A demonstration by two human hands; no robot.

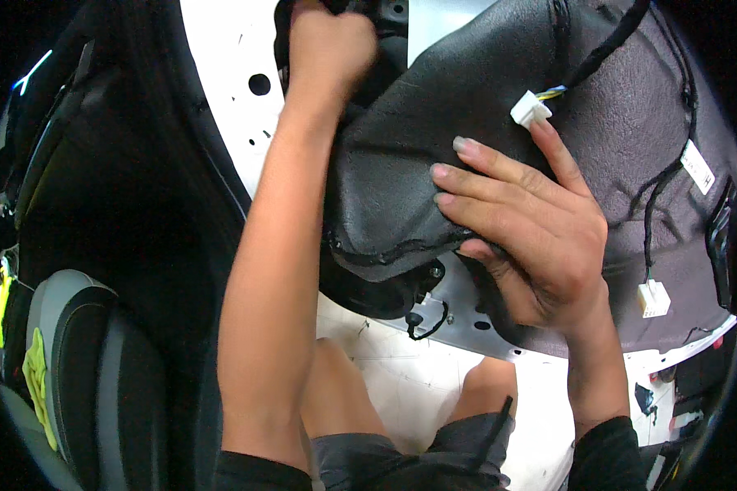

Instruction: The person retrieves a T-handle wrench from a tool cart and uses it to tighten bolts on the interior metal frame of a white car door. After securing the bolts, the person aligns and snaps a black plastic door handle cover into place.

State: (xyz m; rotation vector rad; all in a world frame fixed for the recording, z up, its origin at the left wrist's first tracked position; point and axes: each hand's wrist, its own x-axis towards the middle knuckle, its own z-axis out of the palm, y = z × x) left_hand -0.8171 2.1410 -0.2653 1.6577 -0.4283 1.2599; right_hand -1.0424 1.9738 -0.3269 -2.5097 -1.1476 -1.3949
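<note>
My right hand (540,221) lies with its fingers stretched out on a black, leathery sheet (401,155) that covers part of a white metal vehicle panel (237,90). Its index fingertip touches or nearly touches a white wire connector (529,110) on a black-wrapped cable. The thumb rests by the sheet's lower edge, which stands away from the metal. My left hand (332,45) reaches into a dark opening beyond the sheet's upper left edge. Its fingers are hidden there, so I cannot see what they touch.
A second white connector (653,299) hangs from a thin cable at the right, below a white tag (698,168). Under the sheet's lower edge are a dark round part and a small black cable (428,326). A grey and black seat (82,368) stands at the lower left.
</note>
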